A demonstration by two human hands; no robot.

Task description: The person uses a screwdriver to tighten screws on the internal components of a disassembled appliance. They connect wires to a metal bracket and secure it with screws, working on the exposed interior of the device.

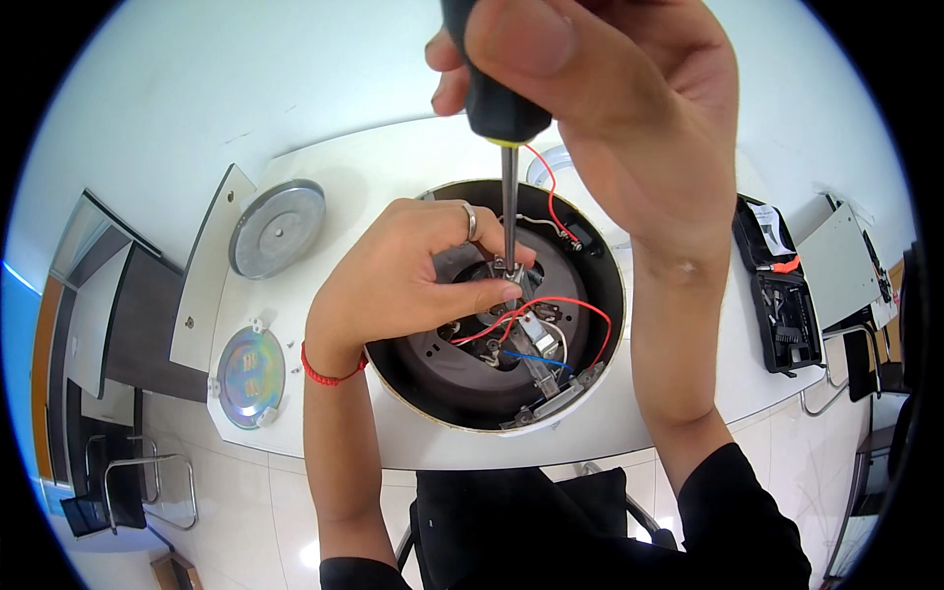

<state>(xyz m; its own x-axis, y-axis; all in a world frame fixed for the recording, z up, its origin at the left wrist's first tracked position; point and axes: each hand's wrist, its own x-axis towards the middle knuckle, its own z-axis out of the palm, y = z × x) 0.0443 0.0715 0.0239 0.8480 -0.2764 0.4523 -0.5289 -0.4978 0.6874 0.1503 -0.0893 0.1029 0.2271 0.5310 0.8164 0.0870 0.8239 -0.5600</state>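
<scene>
My right hand (649, 128) grips the black handle of a screwdriver (509, 192) held upright, its shaft pointing down. The tip meets a small metal bracket (507, 267) inside an opened round appliance housing (608, 265). My left hand (398, 265), with a ring and a red cord bracelet, reaches over the housing's left rim. Its thumb and forefinger pinch around the bracket beside the tip; the exact contact is partly hidden by the fingers. Red wires (580, 301), a blue wire (536, 360) and white wires run across the grey inner base.
Left on the white table (418, 450) lie a round grey metal plate (278, 231) and a shiny disc (252, 378) with small tabs; small screws lie near it. An open black tool case (785, 320) sits at the right edge. Behind the housing is a pale ring-shaped part (551, 162).
</scene>
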